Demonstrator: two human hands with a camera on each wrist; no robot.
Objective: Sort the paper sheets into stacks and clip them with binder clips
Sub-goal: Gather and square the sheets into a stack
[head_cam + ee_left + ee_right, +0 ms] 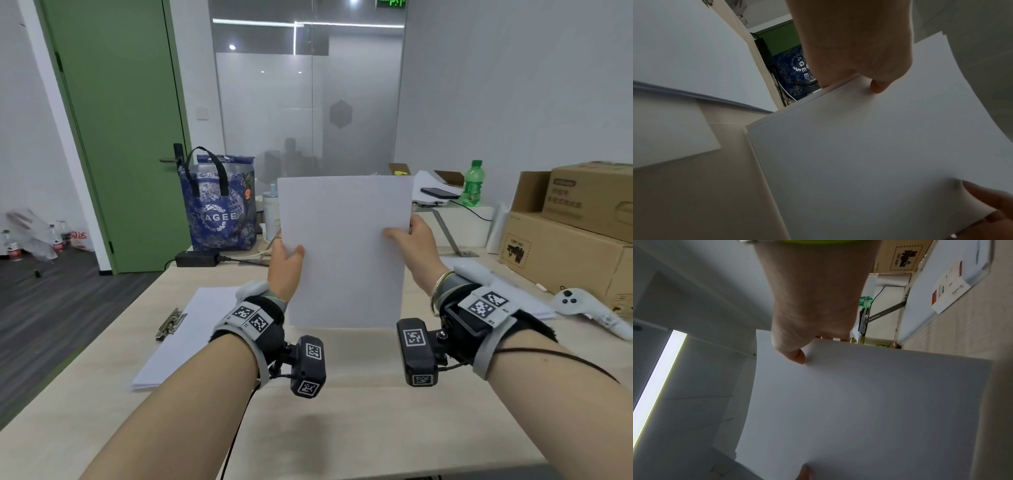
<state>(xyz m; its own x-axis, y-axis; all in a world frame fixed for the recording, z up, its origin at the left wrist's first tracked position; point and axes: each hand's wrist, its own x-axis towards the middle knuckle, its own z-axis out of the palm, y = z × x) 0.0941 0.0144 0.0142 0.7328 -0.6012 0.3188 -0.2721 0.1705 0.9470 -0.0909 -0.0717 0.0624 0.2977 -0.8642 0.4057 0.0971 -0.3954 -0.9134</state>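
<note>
I hold a stack of white paper sheets (344, 250) upright, its bottom edge standing on the table (359, 428). My left hand (286, 260) grips the stack's left edge, thumb in front (877, 86). My right hand (407, 236) grips the right edge, thumb on the front face (797, 356). The stack (879, 154) fills both wrist views (859, 410). A second paper stack (185, 339) lies flat at the left of the table, with metal binder clips (170, 323) on its left edge.
A blue bag (221, 205) and a black power adapter (197, 258) sit at the table's far left. Cardboard boxes (575, 233) stand at the right, with a white controller (589, 308) in front. A green bottle (473, 183) and a phone (439, 193) stand behind.
</note>
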